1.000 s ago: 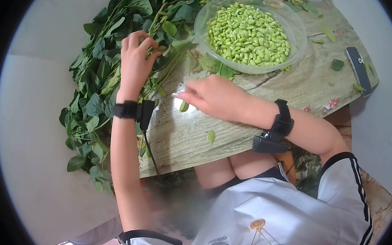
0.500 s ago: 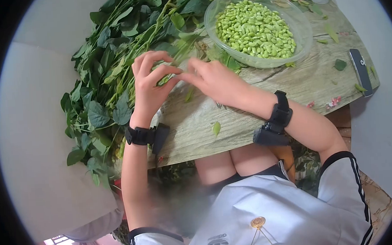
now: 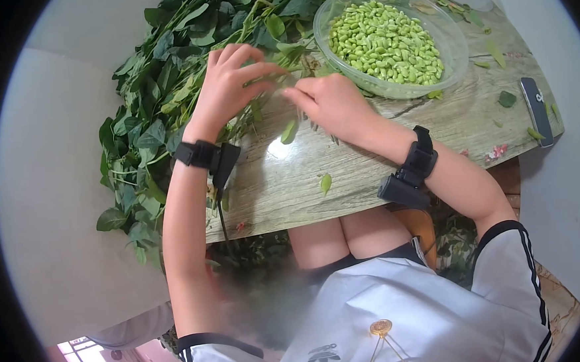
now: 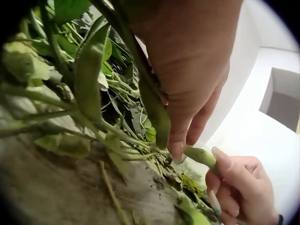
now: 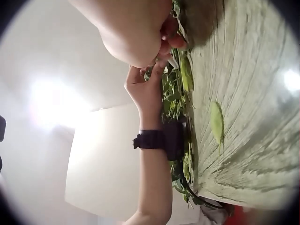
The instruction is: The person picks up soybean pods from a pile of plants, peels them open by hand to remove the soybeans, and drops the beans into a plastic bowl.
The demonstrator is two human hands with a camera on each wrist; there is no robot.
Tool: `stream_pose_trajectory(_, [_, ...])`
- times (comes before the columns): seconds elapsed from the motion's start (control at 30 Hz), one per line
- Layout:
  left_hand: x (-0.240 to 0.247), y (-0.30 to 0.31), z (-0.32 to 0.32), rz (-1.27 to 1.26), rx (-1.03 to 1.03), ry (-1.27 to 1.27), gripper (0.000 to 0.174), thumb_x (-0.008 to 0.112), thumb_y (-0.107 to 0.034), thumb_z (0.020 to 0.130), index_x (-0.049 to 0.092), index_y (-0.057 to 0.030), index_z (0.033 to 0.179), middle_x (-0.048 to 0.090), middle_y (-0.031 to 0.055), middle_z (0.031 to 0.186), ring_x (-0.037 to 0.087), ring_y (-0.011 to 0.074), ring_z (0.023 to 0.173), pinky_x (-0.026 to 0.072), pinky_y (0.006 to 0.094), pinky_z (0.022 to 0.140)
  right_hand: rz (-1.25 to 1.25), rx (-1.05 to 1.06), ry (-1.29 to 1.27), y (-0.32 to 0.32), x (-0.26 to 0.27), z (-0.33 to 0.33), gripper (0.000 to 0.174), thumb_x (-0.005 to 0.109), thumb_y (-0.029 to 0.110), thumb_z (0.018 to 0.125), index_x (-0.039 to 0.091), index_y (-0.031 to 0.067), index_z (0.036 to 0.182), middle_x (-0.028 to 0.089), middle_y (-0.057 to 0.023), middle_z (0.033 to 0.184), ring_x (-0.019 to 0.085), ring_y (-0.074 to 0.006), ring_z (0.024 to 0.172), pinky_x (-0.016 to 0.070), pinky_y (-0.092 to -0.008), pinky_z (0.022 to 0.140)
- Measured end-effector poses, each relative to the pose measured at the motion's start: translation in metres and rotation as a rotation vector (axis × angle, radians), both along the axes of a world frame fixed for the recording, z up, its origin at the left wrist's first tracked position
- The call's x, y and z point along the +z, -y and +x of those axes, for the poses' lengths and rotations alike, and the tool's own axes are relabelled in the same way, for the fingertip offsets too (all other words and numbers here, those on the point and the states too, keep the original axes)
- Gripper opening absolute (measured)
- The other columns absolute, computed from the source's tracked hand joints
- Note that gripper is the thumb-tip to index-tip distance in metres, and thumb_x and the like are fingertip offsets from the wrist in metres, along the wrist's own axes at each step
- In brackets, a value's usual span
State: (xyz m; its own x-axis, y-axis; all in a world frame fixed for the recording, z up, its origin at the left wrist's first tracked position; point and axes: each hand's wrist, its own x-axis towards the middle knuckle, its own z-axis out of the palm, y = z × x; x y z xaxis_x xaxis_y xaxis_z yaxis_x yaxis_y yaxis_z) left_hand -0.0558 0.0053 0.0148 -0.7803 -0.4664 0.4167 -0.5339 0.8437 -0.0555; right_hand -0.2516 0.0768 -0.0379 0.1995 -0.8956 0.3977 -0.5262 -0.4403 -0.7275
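Note:
In the left wrist view my left hand [image 4: 192,61] pinches one end of a green soybean pod [image 4: 200,156] between thumb and finger. The thumb and fingertips of my right hand [image 4: 246,187] grip the pod's other end. Seen from the head, the left hand [image 3: 231,85] is over the edge of a pile of leafy soybean plants [image 3: 147,123], fingers bent and blurred. Facing it is the right hand [image 3: 342,105], above the table. Other pods [image 4: 91,70] hang on stems close to the left hand.
Behind the right hand a clear plastic bowl [image 3: 460,51] holds many shelled green beans [image 3: 388,42]. Loose pods [image 3: 288,132] and leaves are scattered on the wood-patterned table [image 3: 264,196]. A dark phone-shaped object [image 3: 536,111] lies by the right edge.
My left hand came from the plants to meet the right hand, then shifted up and slightly away from it. The right hand rose a little, and the head view shifted slightly.

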Motion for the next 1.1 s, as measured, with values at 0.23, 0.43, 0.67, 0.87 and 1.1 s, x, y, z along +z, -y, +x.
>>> stream_pose_trajectory(0.23, [-0.008, 0.022, -0.008, -0.170, -0.093, -0.014, 0.010, 0.073, -0.019, 0.075, 0.069, -0.0170, 0.083, 0.059, -0.0025, 0.096, 0.055, 0.0196, 0.098, 0.0406, 0.0357, 0.086, -0.182, -0.023, 0.024, 0.017, -0.011, -0.002, 0.036, 0.059, 0.027, 0.094, 0.062, -0.0012, 0.072, 0.056, -0.0183, 0.059, 0.052, -0.0354, 0.051, 0.0412, -0.0415, 0.050])
stream_pose_trajectory(0.43, [-0.015, 0.065, 0.039, -0.280, 0.176, 0.049, 0.014, 0.071, -0.015, 0.076, 0.071, -0.0170, 0.090, 0.061, -0.0006, 0.100, 0.055, 0.0221, 0.102, 0.0412, 0.0357, 0.086, -0.166, 0.011, -0.029, -0.009, -0.001, 0.002, 0.033, 0.056, 0.024, 0.096, 0.061, -0.0007, 0.075, 0.056, -0.0180, 0.059, 0.055, -0.0339, 0.052, 0.0414, -0.0416, 0.051])
stream_pose_trajectory(0.67, [0.018, 0.035, 0.038, -0.310, 0.189, 0.086, 0.011, 0.071, -0.016, 0.077, 0.071, -0.0162, 0.088, 0.059, -0.0032, 0.106, 0.053, 0.0218, 0.105, 0.0407, 0.0388, 0.089, 0.097, 0.167, 0.266, -0.011, 0.001, 0.002, 0.031, 0.054, 0.027, 0.098, 0.064, -0.0020, 0.092, 0.057, -0.0090, 0.054, 0.054, -0.0168, 0.038, 0.0420, -0.0301, 0.040])
stream_pose_trajectory(0.87, [0.003, -0.001, 0.017, -0.351, 0.006, 0.027, 0.021, 0.071, -0.007, 0.066, 0.072, -0.0165, 0.085, 0.060, -0.0022, 0.108, 0.053, 0.0209, 0.111, 0.0406, 0.0380, 0.092, 0.279, 0.087, 0.236, -0.010, 0.002, -0.004, 0.046, 0.056, 0.036, 0.098, 0.055, -0.0075, 0.112, 0.053, -0.0045, 0.052, 0.051, -0.0116, 0.038, 0.0399, -0.0282, 0.039])
stream_pose_trajectory(1.1, [-0.004, -0.025, 0.015, -0.311, -0.074, 0.011, 0.022, 0.067, -0.009, 0.066, 0.070, -0.0151, 0.086, 0.060, -0.0020, 0.108, 0.054, 0.0188, 0.111, 0.0401, 0.0387, 0.093, 0.271, 0.120, 0.120, -0.006, 0.003, 0.004, 0.042, 0.063, 0.039, 0.091, 0.066, -0.0028, 0.091, 0.062, -0.0159, 0.061, 0.061, -0.0297, 0.057, 0.0459, -0.0398, 0.057])
